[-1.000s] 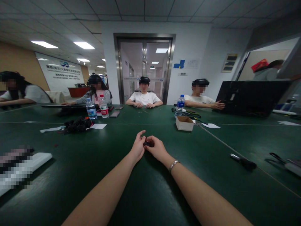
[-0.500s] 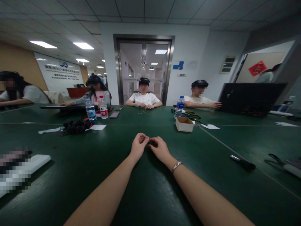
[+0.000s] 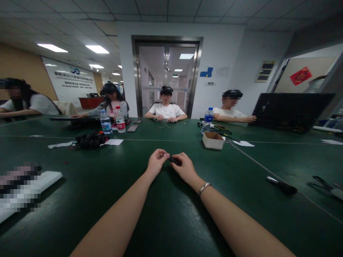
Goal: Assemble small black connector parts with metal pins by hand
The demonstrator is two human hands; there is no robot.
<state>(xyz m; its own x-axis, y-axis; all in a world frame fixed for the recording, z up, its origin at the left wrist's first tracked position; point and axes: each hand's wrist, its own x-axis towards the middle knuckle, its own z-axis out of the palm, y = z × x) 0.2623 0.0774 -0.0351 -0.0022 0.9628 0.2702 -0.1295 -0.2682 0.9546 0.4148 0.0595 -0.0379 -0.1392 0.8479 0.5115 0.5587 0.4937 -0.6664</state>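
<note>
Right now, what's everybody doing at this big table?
Somebody has both hands together over the green table. The right hand holds a small dark object. The left hand is close beside it, its fingertips pinched, but I can't tell whether they grip anything. An open box sits farther ahead, to the right. Other people sit around the table, one with a hand at a big black panel.

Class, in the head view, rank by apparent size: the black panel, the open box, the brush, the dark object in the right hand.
1. Black panel
2. Open box and brush: too close to rank; the brush looks longer, the box broader
3. Dark object in the right hand
</note>
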